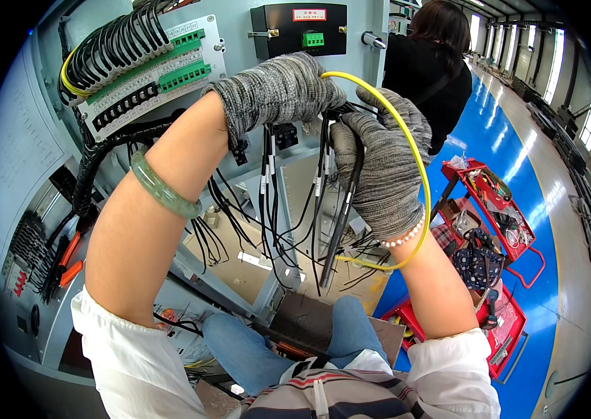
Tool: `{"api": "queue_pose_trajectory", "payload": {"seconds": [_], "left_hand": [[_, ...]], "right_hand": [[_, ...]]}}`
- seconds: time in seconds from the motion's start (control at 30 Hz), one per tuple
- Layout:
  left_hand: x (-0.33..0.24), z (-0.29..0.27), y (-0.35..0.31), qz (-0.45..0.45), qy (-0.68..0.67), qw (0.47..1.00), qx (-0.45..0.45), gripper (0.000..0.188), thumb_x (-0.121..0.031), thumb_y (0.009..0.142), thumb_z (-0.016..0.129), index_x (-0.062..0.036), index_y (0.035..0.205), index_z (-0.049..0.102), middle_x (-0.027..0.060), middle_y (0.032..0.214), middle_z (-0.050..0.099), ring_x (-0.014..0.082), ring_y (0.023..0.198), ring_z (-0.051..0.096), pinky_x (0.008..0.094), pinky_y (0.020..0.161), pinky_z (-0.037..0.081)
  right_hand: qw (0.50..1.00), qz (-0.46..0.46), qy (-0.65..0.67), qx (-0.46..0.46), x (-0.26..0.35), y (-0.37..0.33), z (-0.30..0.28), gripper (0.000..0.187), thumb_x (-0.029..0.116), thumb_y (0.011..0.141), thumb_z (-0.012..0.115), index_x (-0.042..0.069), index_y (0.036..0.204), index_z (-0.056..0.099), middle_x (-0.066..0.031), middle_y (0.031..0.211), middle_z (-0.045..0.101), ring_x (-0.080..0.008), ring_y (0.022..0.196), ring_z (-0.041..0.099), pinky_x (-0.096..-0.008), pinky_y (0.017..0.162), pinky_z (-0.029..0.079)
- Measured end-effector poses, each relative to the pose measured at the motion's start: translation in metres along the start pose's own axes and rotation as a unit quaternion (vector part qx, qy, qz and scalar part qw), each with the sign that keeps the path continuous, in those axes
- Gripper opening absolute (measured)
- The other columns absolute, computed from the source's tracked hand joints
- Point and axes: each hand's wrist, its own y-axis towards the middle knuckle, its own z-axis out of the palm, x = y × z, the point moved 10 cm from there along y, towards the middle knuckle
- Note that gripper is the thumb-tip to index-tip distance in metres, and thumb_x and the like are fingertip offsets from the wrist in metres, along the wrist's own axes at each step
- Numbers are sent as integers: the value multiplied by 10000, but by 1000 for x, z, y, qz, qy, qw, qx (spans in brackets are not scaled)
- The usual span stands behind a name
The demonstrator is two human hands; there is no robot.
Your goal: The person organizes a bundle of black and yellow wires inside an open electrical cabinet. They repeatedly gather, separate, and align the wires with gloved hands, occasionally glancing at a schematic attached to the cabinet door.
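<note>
My left hand (278, 94), in a grey knit glove, is closed on a bundle of black wires along the cabinet panel; its fingertips are partly hidden. Close beside it, my right hand (388, 164), gloved alike, curls its fingers round the same bundle. Several loose black wires (266, 188), some with white marker sleeves, hang below both hands. A thicker black strand (344, 216) slants down from my right palm. From near my left fingers, a yellow wire (418, 153) arcs over my right hand and wrist and bends back toward the hanging ends.
A terminal board (152, 84) with green and black blocks is mounted upper left, beside a black box (299, 31) with a green connector. Orange-handled tools (70, 260) lie at left. A person in black (428, 70) stands beyond the cabinet. Red carts (494, 202) hold tools and parts at right.
</note>
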Motion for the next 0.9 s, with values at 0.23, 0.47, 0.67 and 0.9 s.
{"api": "queue_pose_trajectory", "payload": {"seconds": [0.23, 0.47, 0.67, 0.9], "left_hand": [[-5, -5, -8, -1, 58, 997, -41, 289, -306, 856, 642, -18, 874, 659, 80, 615, 607, 133, 576, 593, 266, 532, 492], [-4, -4, -10, 108, -34, 992, -48, 295, -289, 846, 658, -28, 983, 662, 75, 662, 605, 116, 619, 574, 269, 598, 495], [-20, -2, -31, 21, 20, 999, -45, 447, -450, 811, 651, -27, 955, 662, 77, 642, 597, 140, 594, 575, 277, 614, 496], [-14, -3, -34, 46, 161, 976, -139, 509, -505, 753, 598, -28, 917, 663, 147, 751, 650, 277, 742, 648, 383, 704, 521]], "right_hand": [[993, -36, 37, 104, -4, 9, 16, 181, 171, 753, 645, 85, 912, 637, -80, 919, 591, -264, 918, 573, -417, 834, 419], [979, -50, 44, 195, -12, 29, 22, 159, 159, 839, 610, 51, 952, 583, -132, 807, 615, -276, 739, 628, -339, 654, 510], [968, -22, 67, 242, -31, 37, 36, 182, 176, 821, 651, 66, 938, 566, -125, 767, 638, -244, 735, 649, -333, 662, 515], [916, 46, 179, 357, -45, 48, 69, 152, 151, 798, 674, 60, 907, 619, -107, 770, 643, -203, 718, 635, -317, 705, 515]]}}
